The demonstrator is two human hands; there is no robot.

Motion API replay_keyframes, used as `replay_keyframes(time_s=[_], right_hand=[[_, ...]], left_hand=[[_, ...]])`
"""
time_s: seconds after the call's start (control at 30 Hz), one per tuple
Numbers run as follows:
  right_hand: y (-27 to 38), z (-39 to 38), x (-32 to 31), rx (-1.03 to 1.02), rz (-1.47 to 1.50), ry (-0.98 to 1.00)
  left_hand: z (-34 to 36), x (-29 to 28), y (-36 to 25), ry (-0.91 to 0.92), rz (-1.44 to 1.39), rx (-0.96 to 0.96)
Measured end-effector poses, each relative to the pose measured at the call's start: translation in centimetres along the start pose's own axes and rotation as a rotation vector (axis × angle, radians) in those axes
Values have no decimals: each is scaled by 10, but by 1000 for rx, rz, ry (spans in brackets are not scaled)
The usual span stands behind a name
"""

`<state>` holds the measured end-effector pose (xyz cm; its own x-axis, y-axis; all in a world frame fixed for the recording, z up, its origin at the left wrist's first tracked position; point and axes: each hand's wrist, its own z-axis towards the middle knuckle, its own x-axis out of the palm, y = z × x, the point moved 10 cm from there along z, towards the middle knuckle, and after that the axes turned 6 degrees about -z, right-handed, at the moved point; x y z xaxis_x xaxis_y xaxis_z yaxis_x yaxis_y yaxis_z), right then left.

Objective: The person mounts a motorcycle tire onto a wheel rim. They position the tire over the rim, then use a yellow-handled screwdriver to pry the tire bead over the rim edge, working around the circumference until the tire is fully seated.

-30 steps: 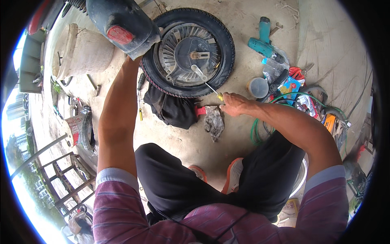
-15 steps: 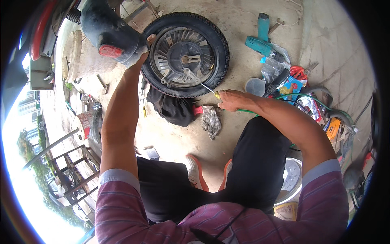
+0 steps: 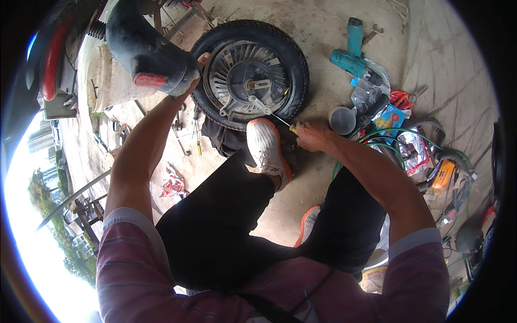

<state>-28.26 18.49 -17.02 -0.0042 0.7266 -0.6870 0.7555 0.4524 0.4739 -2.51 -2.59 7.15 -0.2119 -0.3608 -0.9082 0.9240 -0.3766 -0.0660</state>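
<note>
A black tire on a metal hub wheel lies flat on the floor ahead of me. My left hand is at the tire's left edge, its fingertips pressed on the rubber; a black curved plastic part hides most of the hand. My right hand is closed round a yellow-handled screwdriver, at the wheel's lower right. The screwdriver's shaft reaches the gap between tire and rim, beside a light metal lever-like piece. My left shoe is up against the tire's near edge.
A teal power drill lies right of the wheel. Nearby are a round cup, green hoses, an orange box and packets. Another screwdriver lies left of a dark cloth. A pale bucket stands at left.
My left foot has moved forward from the floor to the tire's near edge, across the dark cloth. The screwdriver stays at the rim, and both hands keep their places on tire and tool.
</note>
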Motion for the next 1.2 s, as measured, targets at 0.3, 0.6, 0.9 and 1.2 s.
replay_keyframes(time_s=[0.3,0.6,0.9,1.2], right_hand=[[-10,6,-1,-48,44,-126],[-15,10,6,-14,74,-73],[-12,4,-2,44,134,-43],[9,-49,-60,176,360,337]], left_hand=[[1,-8,-5,-68,51,-38],[-13,35,51,177,-454,-560],[8,19,16,375,-418,-497],[16,14,0,225,-489,-256]])
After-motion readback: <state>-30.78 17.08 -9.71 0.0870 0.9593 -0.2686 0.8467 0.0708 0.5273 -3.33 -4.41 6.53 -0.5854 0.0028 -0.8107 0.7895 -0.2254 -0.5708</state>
